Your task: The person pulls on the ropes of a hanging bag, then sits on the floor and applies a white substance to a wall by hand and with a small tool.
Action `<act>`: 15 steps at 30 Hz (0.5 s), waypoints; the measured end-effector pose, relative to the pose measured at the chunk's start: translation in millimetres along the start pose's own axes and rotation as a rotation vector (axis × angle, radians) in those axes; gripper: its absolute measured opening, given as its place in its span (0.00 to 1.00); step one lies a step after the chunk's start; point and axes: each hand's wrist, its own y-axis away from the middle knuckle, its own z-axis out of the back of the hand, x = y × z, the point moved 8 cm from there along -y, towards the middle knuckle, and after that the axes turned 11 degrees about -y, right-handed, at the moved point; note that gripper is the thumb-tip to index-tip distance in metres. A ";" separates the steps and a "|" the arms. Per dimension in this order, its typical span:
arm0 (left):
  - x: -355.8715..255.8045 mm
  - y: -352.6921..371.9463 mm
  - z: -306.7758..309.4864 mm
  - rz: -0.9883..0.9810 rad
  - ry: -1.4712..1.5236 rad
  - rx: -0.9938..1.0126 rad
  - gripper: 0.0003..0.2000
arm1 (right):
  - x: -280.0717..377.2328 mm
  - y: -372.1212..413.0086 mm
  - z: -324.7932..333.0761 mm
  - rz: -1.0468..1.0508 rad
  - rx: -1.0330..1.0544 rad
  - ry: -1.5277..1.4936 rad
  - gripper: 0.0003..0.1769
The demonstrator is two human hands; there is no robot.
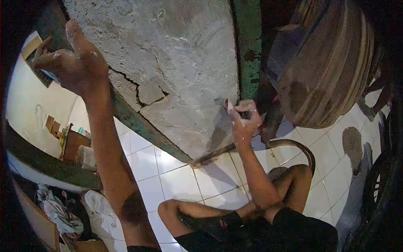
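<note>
Here, blade (219, 126) against cracked cement wall (176, 54); white tiled floor (176, 180).

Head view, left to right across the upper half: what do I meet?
In order: left hand → cracked concrete slab → flat tool → right hand gripping it → round wooden object.
</note>
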 end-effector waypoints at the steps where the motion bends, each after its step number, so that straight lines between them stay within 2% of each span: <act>1: -1.4 -0.5 0.3 -0.007 0.001 0.003 0.27 | -6.0 7.1 4.2 0.001 0.011 0.028 0.13; 4: -1.7 -1.0 1.1 -0.013 0.013 0.000 0.27 | -18.9 12.8 11.1 -0.025 0.008 0.054 0.11; 8: 7.5 -2.0 -3.2 -0.042 -0.018 0.047 0.27 | 7.4 -10.4 -4.2 0.085 0.014 0.040 0.11; 12: -1.9 -1.2 1.6 -0.007 -0.045 -0.040 0.26 | -7.9 7.2 7.1 -0.026 0.018 0.069 0.15; 15: -10.0 1.8 5.3 0.059 0.003 0.043 0.26 | -5.2 2.1 3.1 -0.017 -0.033 0.060 0.15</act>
